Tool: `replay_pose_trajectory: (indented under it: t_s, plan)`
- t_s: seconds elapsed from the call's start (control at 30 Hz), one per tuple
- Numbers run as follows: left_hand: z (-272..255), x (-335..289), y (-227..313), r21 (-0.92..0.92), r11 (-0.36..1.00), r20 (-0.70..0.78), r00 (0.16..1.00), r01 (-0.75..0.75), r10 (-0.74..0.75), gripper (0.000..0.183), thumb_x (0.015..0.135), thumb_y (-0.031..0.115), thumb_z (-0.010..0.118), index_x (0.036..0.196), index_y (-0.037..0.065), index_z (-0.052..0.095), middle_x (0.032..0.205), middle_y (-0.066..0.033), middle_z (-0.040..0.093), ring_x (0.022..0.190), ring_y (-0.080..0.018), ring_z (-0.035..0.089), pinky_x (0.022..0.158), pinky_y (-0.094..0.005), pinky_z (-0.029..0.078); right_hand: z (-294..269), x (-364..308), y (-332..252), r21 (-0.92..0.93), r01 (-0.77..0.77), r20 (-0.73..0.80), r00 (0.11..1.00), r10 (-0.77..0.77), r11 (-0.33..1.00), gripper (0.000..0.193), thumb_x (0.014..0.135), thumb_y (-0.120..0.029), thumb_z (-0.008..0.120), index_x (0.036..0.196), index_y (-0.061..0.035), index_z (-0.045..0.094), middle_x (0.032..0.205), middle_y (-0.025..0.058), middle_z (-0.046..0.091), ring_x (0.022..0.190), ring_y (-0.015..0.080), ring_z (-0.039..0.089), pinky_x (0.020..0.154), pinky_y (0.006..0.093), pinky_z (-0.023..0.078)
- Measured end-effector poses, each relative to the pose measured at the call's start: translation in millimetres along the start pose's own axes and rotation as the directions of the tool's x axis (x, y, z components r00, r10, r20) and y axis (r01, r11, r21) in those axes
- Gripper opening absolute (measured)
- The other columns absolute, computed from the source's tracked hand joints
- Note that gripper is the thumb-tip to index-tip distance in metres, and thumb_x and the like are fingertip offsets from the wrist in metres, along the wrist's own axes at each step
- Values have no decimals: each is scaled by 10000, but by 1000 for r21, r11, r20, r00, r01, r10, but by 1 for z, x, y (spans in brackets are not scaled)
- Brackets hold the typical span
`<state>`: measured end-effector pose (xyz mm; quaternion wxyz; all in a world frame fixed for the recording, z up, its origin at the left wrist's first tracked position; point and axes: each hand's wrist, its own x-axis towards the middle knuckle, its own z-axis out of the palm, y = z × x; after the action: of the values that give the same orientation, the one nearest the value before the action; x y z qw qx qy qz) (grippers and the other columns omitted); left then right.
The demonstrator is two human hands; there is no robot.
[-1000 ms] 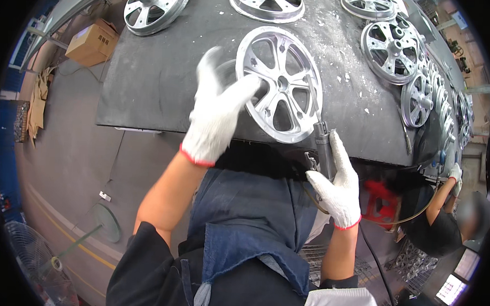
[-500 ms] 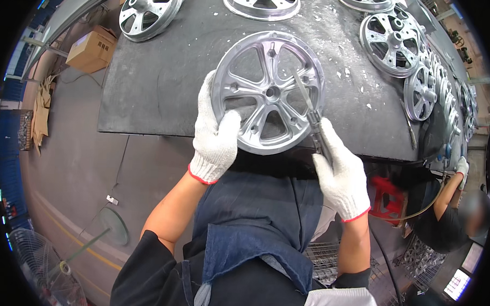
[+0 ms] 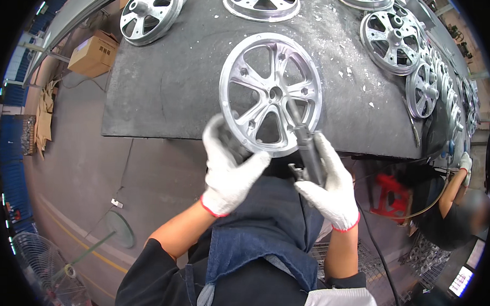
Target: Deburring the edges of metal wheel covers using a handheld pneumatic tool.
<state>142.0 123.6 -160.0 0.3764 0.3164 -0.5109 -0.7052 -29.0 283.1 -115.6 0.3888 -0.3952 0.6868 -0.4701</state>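
A silver spoked alloy wheel (image 3: pixel 251 129) lies at the near edge of the dark worktable, its lower rim reaching past the edge. In a white, red-cuffed glove, my left hand (image 3: pixel 228 171) is at the wheel's lower left, fingers apart and partly blurred. Its thumb lies by the bottom rim; dark finger surfaces show between thumb and forefinger. Gloved likewise, my right hand (image 3: pixel 332 191) wraps round a dark air file (image 3: pixel 309 155) with a lever. The file's slender tip, smeared by motion, points up-left over the spokes near the hub.
Wheels stand at the table's far left (image 3: pixel 147 14), far middle (image 3: pixel 261 5) and in a row along the right (image 3: pixel 392 42). Metal flakes litter the worktable (image 3: pixel 166 91). A carton (image 3: pixel 94 53) and a fan (image 3: pixel 46 270) are at left. Another person's gloved hand (image 3: pixel 465 163) shows at right.
The wheel has turned, and its spokes sit at a new angle. My left hand has loosened and slid down the rim. The air file has moved left and nearer to me, its tip closer to the hub.
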Motion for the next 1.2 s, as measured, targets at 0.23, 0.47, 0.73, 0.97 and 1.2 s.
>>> replay_pose_trajectory:
  t_s: [0.23,0.47,0.73,0.97,1.2]
  plan:
    - [-9,96,62,-7,982,165,969,190,-186,766,1013,63,658,1697,-17,323,1548,-217,576,1347,-285,646,1171,-400,526,-8,-11,17,24,-79,-239,968,83,997,1015,892,-57,898,1742,28,350,1692,177,549,1465,188,585,1146,298,506]
    - [-33,66,25,119,989,103,992,-84,72,708,1011,-45,533,1702,-28,377,1579,-176,574,1386,-243,604,1182,-370,496,-20,9,-11,-236,-164,-146,980,132,958,836,934,-47,823,1696,-53,480,1562,197,685,1292,204,744,1055,316,576]
    - [-13,50,9,29,976,61,975,-215,213,755,1018,-97,486,1736,-48,260,1640,-231,502,1467,-275,567,1155,-394,547,19,15,-4,-260,63,-140,985,-102,964,719,993,0,713,1674,-11,484,1505,280,687,1359,334,729,1152,364,551]
    - [6,4,-29,16,982,50,981,-188,187,1069,1032,-51,634,1770,56,-132,1601,-260,523,1371,-335,671,1122,-451,575,16,14,-16,459,-447,187,894,408,768,868,994,10,741,1759,-6,332,1517,176,681,1009,112,706,753,266,598]
    - [0,12,-19,-71,996,112,993,55,-47,970,972,-87,744,1718,51,140,1587,-238,507,1354,-318,677,1043,-433,645,-23,21,-4,229,-146,-297,931,212,962,920,909,34,763,1734,4,356,1349,108,688,900,101,645,876,318,621]
